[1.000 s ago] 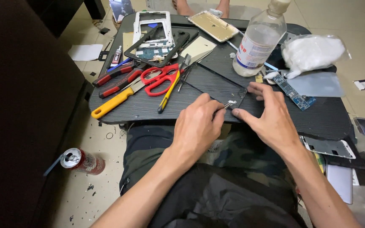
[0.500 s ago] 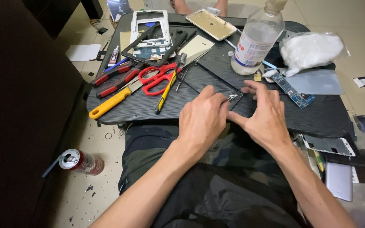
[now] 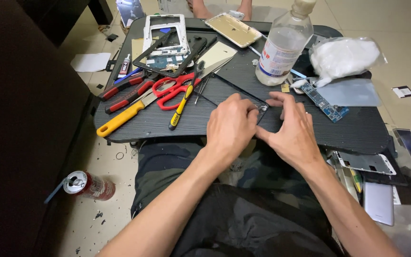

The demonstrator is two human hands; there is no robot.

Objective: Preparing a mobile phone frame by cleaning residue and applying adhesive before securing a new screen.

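Dark phone panel (image 3: pixel 227 93), a flat black rectangle, lies near the front edge of the black ribbed tabletop (image 3: pixel 348 128), with both hands on its near right corner. Left hand (image 3: pixel 231 126) rests palm down over that corner, fingers curled together and pressing at the panel's edge. Right hand (image 3: pixel 293 131) sits just beside it, touching it at the fingertips, thumb and forefinger drawn in towards a small silvery piece (image 3: pixel 263 108) at the corner; whether that piece is truly pinched, I cannot tell.

Behind the hands stands a clear plastic bottle (image 3: pixel 281 47) with a label, upright. To its right lies a clear bag of white wadding (image 3: pixel 343 56), and a blue circuit strip (image 3: pixel 324 101) lies near the right hand. A white phone frame (image 3: pixel 165 33) and a gold phone back (image 3: pixel 236 29) lie at the far edge. Left of the panel lie red-handled scissors (image 3: pixel 170 90), a yellow-handled knife (image 3: pixel 122 119) and a yellow screwdriver (image 3: pixel 181 102). A drinks can (image 3: pixel 89 185) lies on the floor at left.
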